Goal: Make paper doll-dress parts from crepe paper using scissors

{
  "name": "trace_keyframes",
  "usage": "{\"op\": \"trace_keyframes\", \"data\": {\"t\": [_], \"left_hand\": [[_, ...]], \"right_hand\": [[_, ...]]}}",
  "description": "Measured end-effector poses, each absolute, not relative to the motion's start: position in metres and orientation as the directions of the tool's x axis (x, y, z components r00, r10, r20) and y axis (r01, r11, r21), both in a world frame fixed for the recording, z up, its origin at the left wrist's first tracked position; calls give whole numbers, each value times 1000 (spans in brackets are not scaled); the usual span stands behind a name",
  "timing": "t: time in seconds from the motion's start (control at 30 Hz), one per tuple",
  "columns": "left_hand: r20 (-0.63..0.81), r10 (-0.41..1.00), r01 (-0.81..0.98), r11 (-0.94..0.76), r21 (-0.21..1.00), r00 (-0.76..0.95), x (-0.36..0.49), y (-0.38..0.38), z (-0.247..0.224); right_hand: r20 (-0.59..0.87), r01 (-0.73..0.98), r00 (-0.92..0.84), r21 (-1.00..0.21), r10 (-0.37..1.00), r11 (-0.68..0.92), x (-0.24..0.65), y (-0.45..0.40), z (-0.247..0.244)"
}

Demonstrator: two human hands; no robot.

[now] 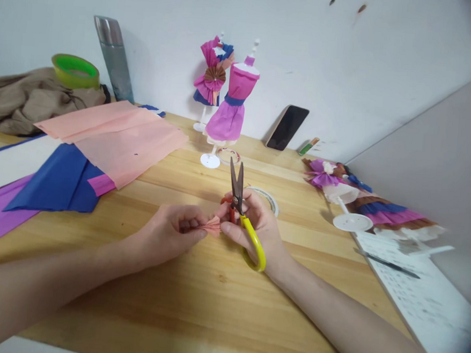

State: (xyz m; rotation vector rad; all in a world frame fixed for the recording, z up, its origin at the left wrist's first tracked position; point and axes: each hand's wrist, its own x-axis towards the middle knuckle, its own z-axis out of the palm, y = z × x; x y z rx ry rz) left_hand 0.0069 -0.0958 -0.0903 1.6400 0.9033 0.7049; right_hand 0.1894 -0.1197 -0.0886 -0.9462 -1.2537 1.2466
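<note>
Between the thumb and fingers of my left hand (175,226) is a small pleated piece of pink crepe paper (211,226), its folds fanning out to the right. My right hand (262,227) is closed around scissors (251,237) with yellow handles, their dark blades pointing up and slightly parted. The right thumb tip is beside the fanned end of the paper; whether it touches is unclear. A small red item (232,214) shows behind the blades at the right fingers, its kind hard to make out. Just behind the right hand lies a roll of tape (272,200), partly hidden.
Pink paper sheets (128,142), blue paper (61,186) and purple paper (2,224) lie at left. Two dressed mini mannequins (236,98) stand at the back near a phone (288,127). More paper dresses (394,212) and a pen (393,265) are at right. A bottle (116,60) stands back left.
</note>
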Motion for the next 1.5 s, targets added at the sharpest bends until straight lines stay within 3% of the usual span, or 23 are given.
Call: {"op": "trace_keyframes", "data": {"t": [0.3, 0.5, 0.6, 0.8, 1.07, 1.23, 1.5], "left_hand": [[139, 831, 360, -376, 854, 538, 1, -94, -100], [283, 753, 360, -563, 744, 594, 0, -93, -102], [229, 778, 343, -493, 799, 586, 1, -94, -101], [-27, 838, 248, -130, 960, 545, 7, -94, -87], [-192, 830, 157, 128, 979, 523, 9, -94, -86], [-181, 838, 90, 157, 983, 515, 12, -93, -89], [-144, 854, 114, 100, 988, 499, 14, -98, -93]], "right_hand": [[131, -187, -108, -976, 985, 109, 191, -118, -93], [175, -114, -193, -981, 965, 155, 195, -115, -92], [188, -75, -255, -982, 949, 174, 198, -114, -95], [191, -74, -315, -982, 930, 176, 198, -114, -98], [228, -127, -276, -972, 934, 199, 192, -116, -95], [266, -121, -202, -962, 942, 246, 185, -118, -99], [266, 23, -43, -963, 963, 267, 186, -116, -105]]}}
